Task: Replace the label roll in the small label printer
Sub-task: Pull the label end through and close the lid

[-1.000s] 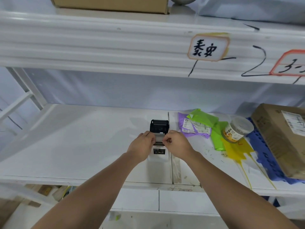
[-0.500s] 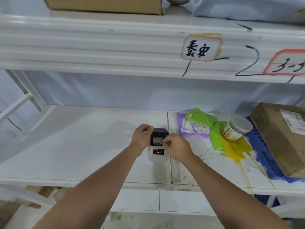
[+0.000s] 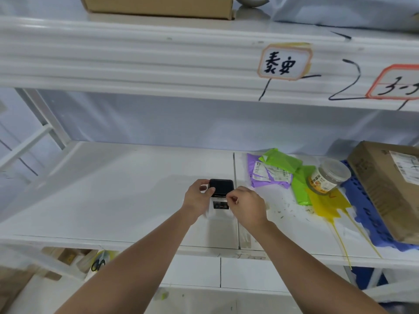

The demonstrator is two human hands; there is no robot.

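White label printer (image 3: 220,200) between both hands, left hand (image 3: 197,199) on its black lid (image 3: 221,186), right hand (image 3: 247,206) pinched.

There's a handwritten tag (image 3: 284,62) reading 泰安 on the upper shelf's front edge (image 3: 136,62), a big marker-drawn 2 (image 3: 347,82) beside it, and the orange-bordered tag (image 3: 396,85) isn't fully readable

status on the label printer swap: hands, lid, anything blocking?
Left hand grips printer lid. Right hand pinched at the printer's front edge; what it holds is hidden. Lid looks down. Mailer bags and jar sit apart to the right.
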